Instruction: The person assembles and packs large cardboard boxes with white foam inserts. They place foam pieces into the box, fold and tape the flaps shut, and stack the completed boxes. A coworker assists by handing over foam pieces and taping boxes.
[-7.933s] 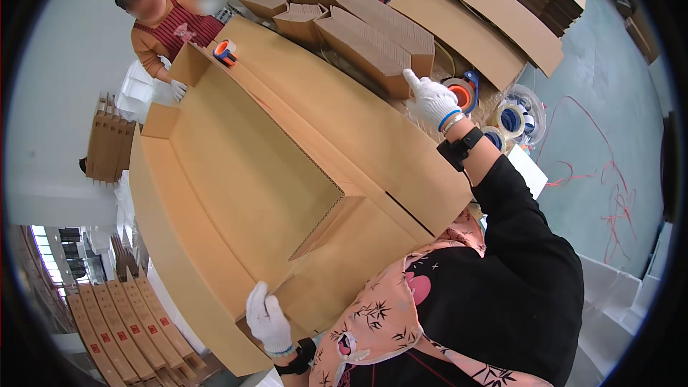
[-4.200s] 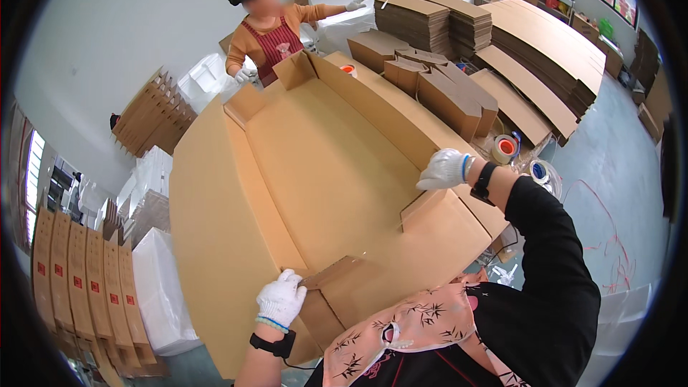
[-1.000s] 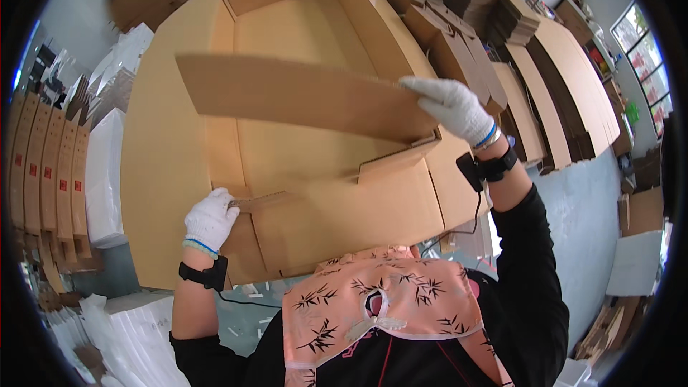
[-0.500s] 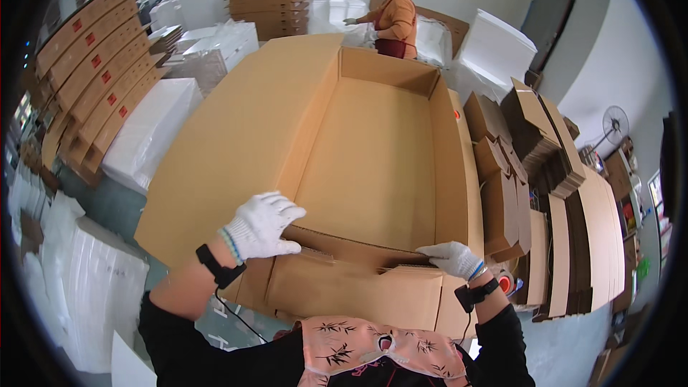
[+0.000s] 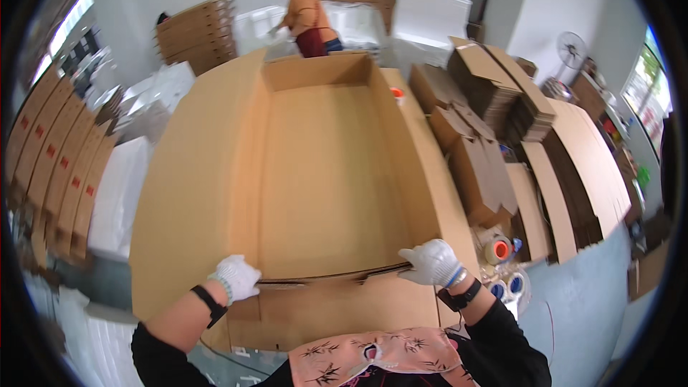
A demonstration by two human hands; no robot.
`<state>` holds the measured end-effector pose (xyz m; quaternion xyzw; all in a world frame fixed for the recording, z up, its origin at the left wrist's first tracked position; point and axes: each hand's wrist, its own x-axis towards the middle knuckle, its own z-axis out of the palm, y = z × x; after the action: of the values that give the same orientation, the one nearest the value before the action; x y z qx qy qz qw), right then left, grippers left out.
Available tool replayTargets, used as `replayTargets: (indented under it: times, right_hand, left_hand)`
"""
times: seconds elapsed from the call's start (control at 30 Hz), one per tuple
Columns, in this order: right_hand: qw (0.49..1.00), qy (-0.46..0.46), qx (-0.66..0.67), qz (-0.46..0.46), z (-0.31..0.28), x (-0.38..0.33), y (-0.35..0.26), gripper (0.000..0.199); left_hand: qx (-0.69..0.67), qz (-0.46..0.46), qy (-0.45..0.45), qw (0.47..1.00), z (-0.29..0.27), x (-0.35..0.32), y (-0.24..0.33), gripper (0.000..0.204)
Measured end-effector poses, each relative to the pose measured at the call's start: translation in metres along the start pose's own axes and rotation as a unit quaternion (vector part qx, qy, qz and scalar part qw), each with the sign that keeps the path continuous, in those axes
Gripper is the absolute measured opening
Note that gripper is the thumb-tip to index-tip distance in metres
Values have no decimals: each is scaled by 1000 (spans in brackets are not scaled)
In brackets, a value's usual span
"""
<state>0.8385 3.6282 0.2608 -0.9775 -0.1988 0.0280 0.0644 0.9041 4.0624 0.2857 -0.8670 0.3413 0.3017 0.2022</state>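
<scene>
Brown cardboard carton (image 5: 330, 172), near end in work

Open-topped, with side flaps (image 5: 190, 172) spread, the carton hides whatever carries it. It lies just beyond the pink apron (image 5: 401, 357), long axis running almost straight away from the wearer, near end toward the body. Left hand (image 5: 238, 277) and right hand (image 5: 431, 262) stand well apart, touching the left and right corners of the near end wall (image 5: 308, 282) — whether clamped on it or merely pressing, I cannot tell. The step in hand looks like folding that wall in; the next move seems to call for even pressure at both corners — so neither side springs up.
</scene>
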Motion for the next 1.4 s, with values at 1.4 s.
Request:
replayTargets:
  times: [1.4]
  right_hand:
    - [996, 80, 37, -16, 9, -3, 5, 42]
  left_hand:
    - [48, -25, -78, 996, -13, 10, 5, 42]
